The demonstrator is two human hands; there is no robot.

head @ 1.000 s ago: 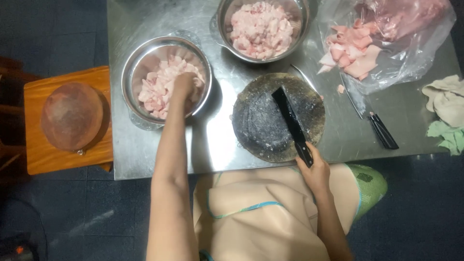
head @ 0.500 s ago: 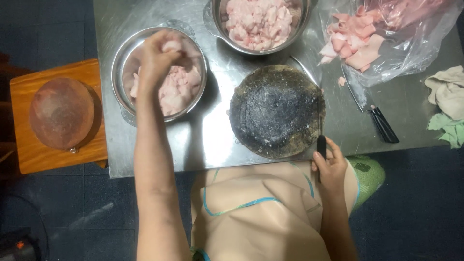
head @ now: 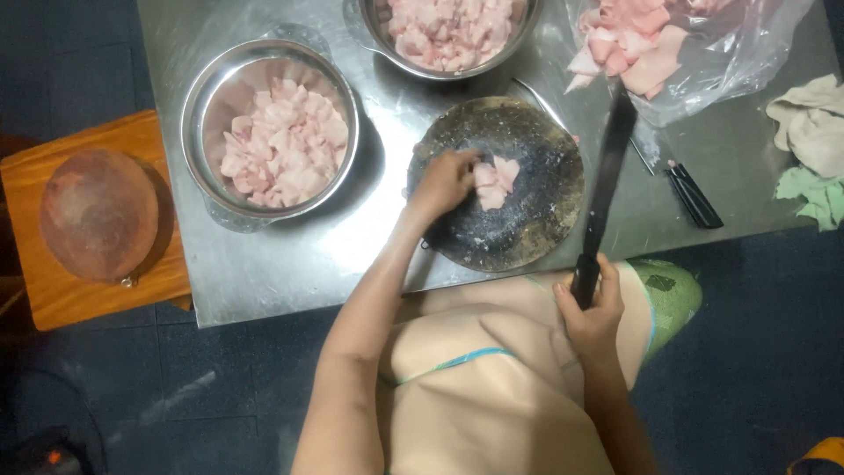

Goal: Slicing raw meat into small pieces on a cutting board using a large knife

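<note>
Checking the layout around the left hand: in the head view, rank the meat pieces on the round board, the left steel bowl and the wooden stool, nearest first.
From the left hand:
1. Meat pieces, touching, just right.
2. Left steel bowl, farther left.
3. Wooden stool, far left, off the table.
</note>
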